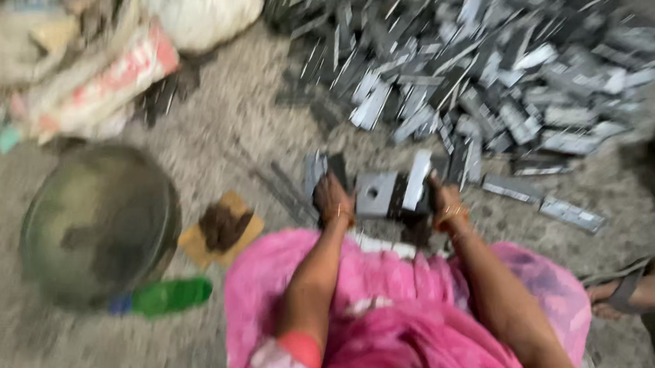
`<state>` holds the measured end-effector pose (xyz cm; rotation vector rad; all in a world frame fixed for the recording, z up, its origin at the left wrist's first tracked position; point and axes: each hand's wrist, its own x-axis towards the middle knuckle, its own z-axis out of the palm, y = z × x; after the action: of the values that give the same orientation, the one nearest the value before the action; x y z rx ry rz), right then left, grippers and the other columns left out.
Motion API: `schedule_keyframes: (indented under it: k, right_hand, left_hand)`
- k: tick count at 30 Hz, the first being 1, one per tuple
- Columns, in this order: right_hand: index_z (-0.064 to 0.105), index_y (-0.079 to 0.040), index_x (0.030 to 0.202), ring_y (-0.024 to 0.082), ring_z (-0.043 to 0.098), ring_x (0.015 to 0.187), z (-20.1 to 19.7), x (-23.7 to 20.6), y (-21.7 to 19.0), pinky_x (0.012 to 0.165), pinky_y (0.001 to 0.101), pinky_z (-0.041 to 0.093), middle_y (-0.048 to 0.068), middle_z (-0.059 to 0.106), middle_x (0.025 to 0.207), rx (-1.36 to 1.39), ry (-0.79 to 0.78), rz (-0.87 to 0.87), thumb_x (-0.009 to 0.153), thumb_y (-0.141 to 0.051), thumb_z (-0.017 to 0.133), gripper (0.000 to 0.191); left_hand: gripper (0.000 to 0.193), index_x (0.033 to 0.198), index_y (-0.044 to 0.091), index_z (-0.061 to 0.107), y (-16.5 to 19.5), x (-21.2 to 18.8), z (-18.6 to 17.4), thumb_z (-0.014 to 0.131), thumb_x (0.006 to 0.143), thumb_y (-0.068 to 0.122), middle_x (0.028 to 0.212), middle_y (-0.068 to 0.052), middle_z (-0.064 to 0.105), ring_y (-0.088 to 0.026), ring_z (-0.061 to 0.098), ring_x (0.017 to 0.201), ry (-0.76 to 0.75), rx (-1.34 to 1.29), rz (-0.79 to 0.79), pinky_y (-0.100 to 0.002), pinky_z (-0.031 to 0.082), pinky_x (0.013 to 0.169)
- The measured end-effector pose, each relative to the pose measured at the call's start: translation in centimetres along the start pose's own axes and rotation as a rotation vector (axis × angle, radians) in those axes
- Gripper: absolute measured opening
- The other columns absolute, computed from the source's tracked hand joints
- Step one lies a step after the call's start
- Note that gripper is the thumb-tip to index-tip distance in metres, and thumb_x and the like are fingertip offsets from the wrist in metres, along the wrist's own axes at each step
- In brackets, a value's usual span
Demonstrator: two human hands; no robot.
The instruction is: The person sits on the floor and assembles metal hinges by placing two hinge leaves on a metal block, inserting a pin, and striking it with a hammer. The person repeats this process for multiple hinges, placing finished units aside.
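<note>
Landmark: grey metal block (388, 194), held above the concrete floor (250, 136), in front of the pink-clad lap. Left of it, a round metal basin (98, 222). Left hand (333, 200) grips the block's left end, fingers closed. Right hand (445, 204) clasps its right end. Behind the block, a heap of metal pieces (485, 64). Image blurred.

Floor (250, 136): rough grey concrete, blurred. A large heap of flat grey metal pieces (485, 56) lies at one o'clock, with loose strips (572, 214) at three. A round metal basin (98, 222) sits at nine, a green plastic bottle (170, 295) just beside it at eight. Filled sacks (90, 77) lie at eleven. A cardboard scrap (222, 230) carries dark material near centre.
</note>
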<state>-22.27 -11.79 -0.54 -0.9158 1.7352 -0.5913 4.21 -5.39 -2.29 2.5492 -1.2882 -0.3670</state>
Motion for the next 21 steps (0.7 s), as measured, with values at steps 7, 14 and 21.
schedule_keyframes:
  k: [7,14,21]
  right_hand:
    - [0.071,0.012,0.114,0.039,0.069,0.103,0.7,0.0,-0.3,0.093,0.0472,0.051,0.031,0.073,0.106,-0.119,0.062,-0.088,0.089,-0.068,0.063,0.084]
    - [0.067,0.009,0.117,0.029,0.071,0.091,1.0,-0.7,-0.2,0.081,0.0408,0.055,0.021,0.075,0.103,0.067,-0.004,-0.058,0.085,-0.06,0.069,0.077]
    - [0.063,0.011,0.129,0.028,0.057,0.105,-0.7,-1.3,-0.1,0.094,0.0401,0.044,0.023,0.065,0.117,-0.068,0.065,-0.227,0.093,-0.064,0.069,0.083]
  left_hand:
    - [0.083,0.145,0.012,0.048,0.5,0.4,2.1,0.077,0.082,0.058,0.136,-0.013,0.055,-0.034,0.048,0.13,0.04,0.144,-0.005,-0.05,0.042,0.103]
    - [0.063,0.134,0.012,0.056,0.1,0.9,2.5,0.081,0.077,0.026,0.138,-0.017,0.055,-0.038,0.053,0.126,0.06,0.132,0.075,-0.045,0.05,0.1]
    - [0.026,0.116,0.009,0.069,-0.6,1.4,1.1,0.066,0.092,0.019,0.113,-0.018,0.07,-0.04,0.066,0.109,0.073,0.003,0.019,-0.05,0.056,0.09]
